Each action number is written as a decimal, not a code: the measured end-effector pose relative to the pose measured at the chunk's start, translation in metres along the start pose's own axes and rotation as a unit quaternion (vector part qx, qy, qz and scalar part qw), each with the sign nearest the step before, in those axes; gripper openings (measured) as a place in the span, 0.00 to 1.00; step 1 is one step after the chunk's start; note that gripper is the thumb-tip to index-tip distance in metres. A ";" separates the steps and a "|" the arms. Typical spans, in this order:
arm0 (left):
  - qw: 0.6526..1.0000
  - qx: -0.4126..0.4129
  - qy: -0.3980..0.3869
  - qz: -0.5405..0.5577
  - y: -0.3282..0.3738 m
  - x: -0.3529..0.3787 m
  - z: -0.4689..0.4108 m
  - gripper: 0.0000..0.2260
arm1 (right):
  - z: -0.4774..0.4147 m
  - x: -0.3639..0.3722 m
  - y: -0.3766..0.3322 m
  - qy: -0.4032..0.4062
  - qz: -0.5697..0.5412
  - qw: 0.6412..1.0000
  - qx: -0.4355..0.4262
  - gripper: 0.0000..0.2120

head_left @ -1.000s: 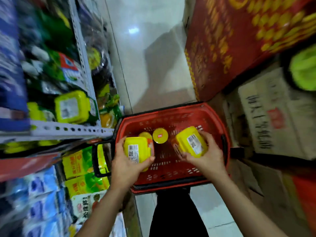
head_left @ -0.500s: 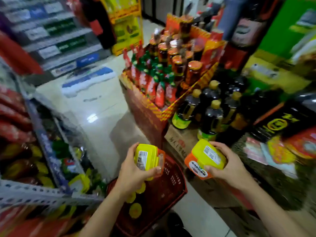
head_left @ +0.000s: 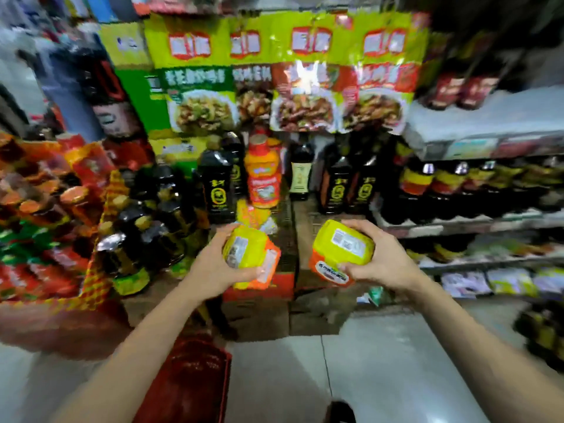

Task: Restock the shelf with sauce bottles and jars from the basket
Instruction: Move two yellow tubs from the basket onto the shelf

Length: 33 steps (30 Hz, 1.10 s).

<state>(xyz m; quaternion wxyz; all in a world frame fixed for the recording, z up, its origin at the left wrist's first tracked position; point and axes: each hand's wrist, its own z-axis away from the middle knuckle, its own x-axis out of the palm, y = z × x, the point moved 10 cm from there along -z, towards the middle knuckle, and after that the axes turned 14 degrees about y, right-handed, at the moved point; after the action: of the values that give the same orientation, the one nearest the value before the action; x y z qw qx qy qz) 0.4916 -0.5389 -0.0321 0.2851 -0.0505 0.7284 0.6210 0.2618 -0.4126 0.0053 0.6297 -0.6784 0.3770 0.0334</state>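
Fingers (head_left: 363,228) of our right hand (head_left: 386,262) curl over the right jar (head_left: 341,248), thumb underneath, gripping it firmly. Our left hand (head_left: 213,270) wraps the left jar (head_left: 247,254) the same way, thumb across the front. Both jars are tipped w/ yellow lids & barcode stickers toward us, orange bodies pointing away. We hold them in the air in front of the sauce display, apart from each other, touching nothing but our hands.

Around them, big to small: pale floor (head_left: 396,377) runs beneath us. At R, the shelf (head_left: 457,228) carries a row of dark bottles w/ red-yellow labels. Its lower tiers hold packs too blurred to read. Above centre, green-yellow packets (head_left: 198,71) w/ food pics hang side by side. At L, a red & yellow display box (head_left: 100,264) is packed w/ orange-lidded jars & green-capped bottles. Brown cartons (head_left: 259,312) sit on the floor below our hands. They carry tall dark sauce bottles (head_left: 338,187) & one orange bottle (head_left: 264,178) standing among them. The red basket (head_left: 195,377) sits low centre-L beside our left forearm. Only part of it is in view & we can't see its contents.
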 end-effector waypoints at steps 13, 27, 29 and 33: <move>0.974 0.134 -0.183 0.006 0.226 0.298 -0.005 0.40 | 0.053 -0.316 0.146 0.186 0.031 0.980 0.070 0.31; 0.961 0.226 -0.158 -0.008 0.397 0.439 -0.083 0.38 | -0.045 -0.496 0.203 0.203 0.036 0.978 0.037 0.32; 0.962 0.235 -0.142 -0.007 0.411 0.451 -0.107 0.38 | -0.069 -0.511 0.209 0.204 0.034 0.978 0.036 0.32; 0.959 0.247 -0.139 0.002 0.437 0.488 -0.151 0.40 | -0.117 -0.539 0.225 0.197 0.014 0.979 0.039 0.26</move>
<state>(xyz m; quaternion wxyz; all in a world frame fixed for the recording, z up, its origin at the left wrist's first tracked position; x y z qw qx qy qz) -0.1549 -0.4456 0.1278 0.3853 0.1096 0.8125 0.4235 -0.2976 -0.2452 0.1225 0.5686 -0.6410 0.5043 -0.1070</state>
